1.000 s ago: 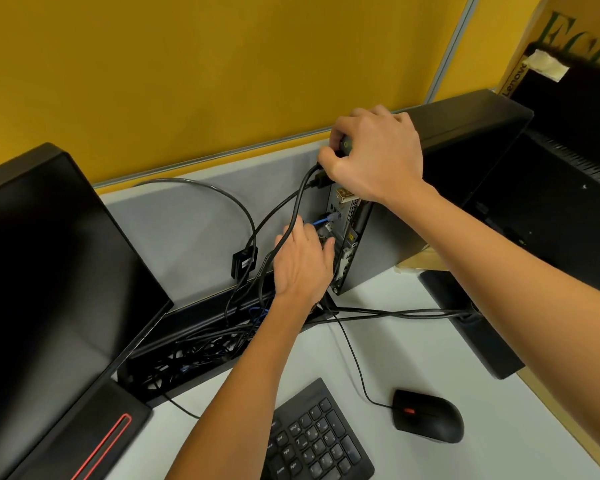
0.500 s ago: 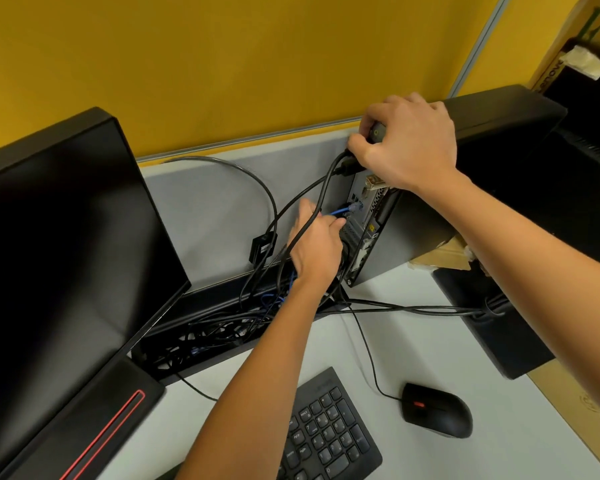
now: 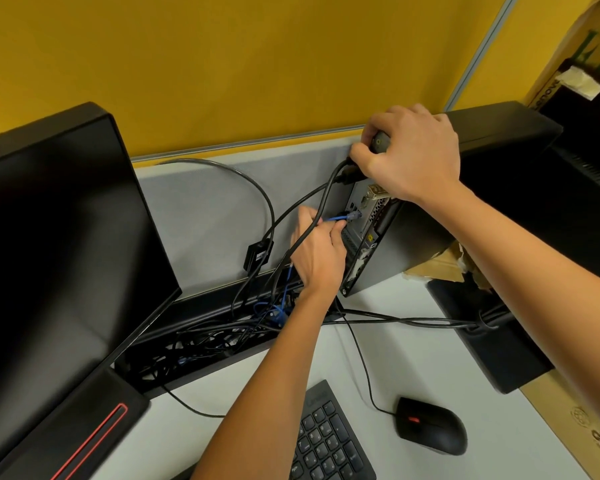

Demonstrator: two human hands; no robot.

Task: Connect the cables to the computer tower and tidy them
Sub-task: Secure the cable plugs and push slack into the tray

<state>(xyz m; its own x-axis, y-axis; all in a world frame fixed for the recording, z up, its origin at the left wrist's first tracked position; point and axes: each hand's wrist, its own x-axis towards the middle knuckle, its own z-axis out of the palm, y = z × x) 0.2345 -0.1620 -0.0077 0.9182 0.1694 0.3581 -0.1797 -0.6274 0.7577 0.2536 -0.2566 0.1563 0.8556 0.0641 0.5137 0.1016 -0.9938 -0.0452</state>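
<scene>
The black computer tower (image 3: 409,237) stands on the desk with its rear panel turned towards me. My right hand (image 3: 413,154) grips the top rear corner of the tower, just above a thick black cable (image 3: 317,216) plugged in near the top. My left hand (image 3: 317,251) is at the middle of the rear panel, fingers closed on a black plug beside the blue network cable (image 3: 336,219), which sits in a port. More black and blue cables hang down into the cable tray (image 3: 201,344) behind the desk.
A black monitor (image 3: 59,254) fills the left side. A keyboard (image 3: 329,441) and a wired mouse (image 3: 430,429) lie at the front. A second monitor's base (image 3: 499,351) stands at the right, with cables running to it. A grey and yellow partition (image 3: 205,209) backs the desk.
The view has shifted left, so everything sits further right. My left hand has risen slightly on the rear panel, close to the blue cable. My right hand keeps its grip on the tower.
</scene>
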